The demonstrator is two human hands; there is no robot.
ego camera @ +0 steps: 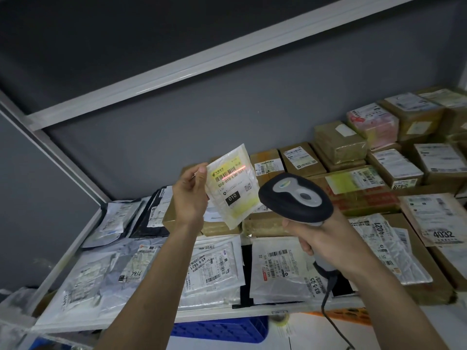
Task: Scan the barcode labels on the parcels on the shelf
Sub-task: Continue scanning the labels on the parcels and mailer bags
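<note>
My left hand (190, 195) holds a small white padded parcel (233, 188) upright above the shelf, its label facing me. A red scan line lies across the barcode near the label's top. My right hand (321, 234) grips a black and grey handheld barcode scanner (294, 195), its head just right of the parcel and aimed at the label. The scanner's cable hangs down past the shelf edge.
The white metal shelf (227, 313) is covered with flat plastic mailers (212, 269) at the front and taped cardboard boxes (341, 145) at the back and right. An upper shelf rail (202, 61) runs overhead. A blue crate (222, 329) sits below.
</note>
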